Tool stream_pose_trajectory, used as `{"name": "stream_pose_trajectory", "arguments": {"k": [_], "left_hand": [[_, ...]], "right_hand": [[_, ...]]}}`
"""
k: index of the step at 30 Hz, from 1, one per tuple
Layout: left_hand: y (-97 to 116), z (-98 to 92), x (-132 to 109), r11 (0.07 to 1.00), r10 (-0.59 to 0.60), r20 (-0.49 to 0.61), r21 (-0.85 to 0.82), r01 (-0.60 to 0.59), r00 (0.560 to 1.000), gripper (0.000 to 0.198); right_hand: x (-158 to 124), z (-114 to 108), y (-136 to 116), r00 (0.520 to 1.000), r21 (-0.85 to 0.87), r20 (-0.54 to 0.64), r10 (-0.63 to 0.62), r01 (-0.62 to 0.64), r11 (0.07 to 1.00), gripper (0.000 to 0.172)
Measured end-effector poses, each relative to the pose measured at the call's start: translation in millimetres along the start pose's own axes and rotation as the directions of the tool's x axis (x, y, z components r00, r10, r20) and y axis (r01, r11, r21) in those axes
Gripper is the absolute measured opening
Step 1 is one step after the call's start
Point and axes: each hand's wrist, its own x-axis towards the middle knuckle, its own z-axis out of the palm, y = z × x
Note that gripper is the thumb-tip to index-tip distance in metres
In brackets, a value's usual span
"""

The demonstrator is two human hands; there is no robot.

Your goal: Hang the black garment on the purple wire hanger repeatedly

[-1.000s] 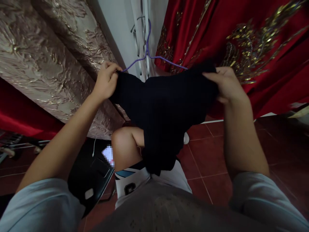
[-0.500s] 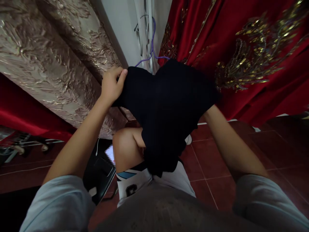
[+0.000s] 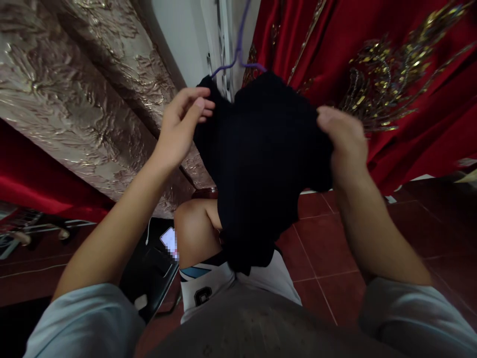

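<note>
A dark navy or black shirt [image 3: 261, 149] hangs in front of me on a purple hanger [image 3: 239, 54]. Its lower end bunches over my lap. At the shirt's left shoulder my left hand [image 3: 184, 119] has its fingers loosely apart, the tips lying against the cloth. My right hand [image 3: 346, 141] pinches the shirt's right sleeve edge, thumb and fingers together, slightly blurred. The hanger's arms go into the shirt at both shoulders, where the cloth hides their ends.
Embossed beige fabric [image 3: 112, 99] hangs at the left. Red cloth with gold sequins [image 3: 395, 74] hangs at the right. White metal posts [image 3: 221, 30] stand behind the hanger. A phone with a lit screen [image 3: 169, 239] lies on a black surface by my knee, above red floor tiles [image 3: 335, 293].
The shirt and hanger have moved up a little. My right hand has come out from behind the cloth to its right edge. My left hand has loosened its hold and shifted slightly right.
</note>
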Motion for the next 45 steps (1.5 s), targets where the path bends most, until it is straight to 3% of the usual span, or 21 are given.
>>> {"name": "stream_pose_trajectory", "arguments": {"k": [2,3,5,6,8,10,13,14,16,17,19,22,24,26,28,30,34,37,41,43,45], "left_hand": [[9,2.1,-9,0.960,-0.200,0.116,-0.176,0.218,0.973,0.037],[13,3.1,-16,0.927,-0.266,0.175,-0.222,0.301,0.948,0.038],[19,4.3,-33,0.881,-0.344,0.243,-0.252,0.401,0.907,0.033],[20,3.8,-43,0.865,-0.370,0.253,-0.256,0.431,0.894,0.027],[22,-1.1,-63,0.832,-0.429,0.266,-0.257,0.492,0.863,0.027],[21,-12.7,-79,0.803,-0.491,0.306,-0.205,0.560,0.816,0.033],[22,-38.4,-91,0.815,-0.544,0.380,0.025,0.579,0.748,0.029],[23,-46.8,-93,0.834,-0.538,0.390,0.118,0.539,0.747,0.027],[26,-60.0,-92,0.877,-0.477,0.374,0.253,0.408,0.795,0.022],[27,-64.3,-91,0.896,-0.427,0.351,0.289,0.337,0.833,0.022],[25,-69.2,-85,0.923,-0.311,0.248,0.309,0.230,0.917,0.024],[13,-72.6,-72,0.942,-0.126,-0.042,0.309,0.133,0.991,0.017],[1,-74.6,-66,0.940,0.034,-0.251,0.338,0.055,0.967,0.021],[-11,-75.0,-64,0.913,0.213,-0.405,0.406,-0.033,0.889,0.020],[-23,-71.9,-71,0.856,0.363,-0.479,0.511,-0.082,0.799,0.018],[-35,-65.2,-84,0.759,0.467,-0.408,0.640,-0.119,0.785,0.018],[-63,-45.6,-116,0.649,0.420,-0.101,0.727,-0.221,0.902,0.015],[-87,-27.7,-131,0.646,0.358,-0.009,0.725,-0.240,0.934,0.017],[-110,-4.0,-134,0.716,0.220,0.094,0.661,-0.226,0.971,0.014],[-114,6.3,-129,0.776,0.157,0.075,0.607,-0.170,0.985,0.011],[-111,16.6,-121,0.834,0.122,-0.016,0.543,-0.094,0.992,0.016]], "right_hand": [[-23,19,-12,0.972,0.116,0.233,-0.031,0.004,0.993,0.035],[-34,30,-16,0.920,0.150,0.384,-0.073,0.016,0.989,0.038],[-49,52,-16,0.739,0.166,0.655,-0.157,0.062,0.984,0.043],[-54,62,-13,0.655,0.180,0.732,-0.188,0.080,0.980,0.044],[-56,78,-2,0.581,0.194,0.787,-0.207,0.085,0.977,0.043],[-51,86,13,0.613,0.192,0.765,-0.198,0.078,0.978,0.037],[-35,87,38,0.821,0.135,0.533,-0.207,0.159,0.978,0.023],[-29,86,47,0.883,0.075,0.416,-0.218,0.205,0.976,0.019],[-20,82,63,0.944,-0.044,0.245,-0.222,0.240,0.970,0.036],[-17,80,70,0.949,-0.050,0.246,-0.199,0.217,0.975,0.043],[-12,77,80,0.924,0.073,0.376,-0.065,0.040,0.997,0.040],[-1,75,83,0.874,0.276,0.475,0.100,-0.256,0.926,0.039],[18,73,80,0.933,0.362,0.329,0.143,-0.265,0.894,0.042],[47,70,77,0.978,0.412,0.140,0.156,-0.201,0.889,0.049],[77,64,77,0.986,0.427,0.000,0.170,-0.154,0.891,0.055],[95,55,81,0.985,0.386,-0.082,0.151,-0.108,0.916,0.061],[89,40,91,0.978,0.266,-0.199,0.064,-0.009,0.964,0.068],[77,39,91,0.960,0.243,-0.275,0.045,0.024,0.970,0.066],[91,46,83,0.966,0.275,-0.258,0.032,0.042,0.960,0.062],[102,47,81,0.975,0.242,-0.222,0.026,0.030,0.970,0.064],[104,44,82,0.973,0.214,-0.229,0.041,0.009,0.977,0.066]]}}
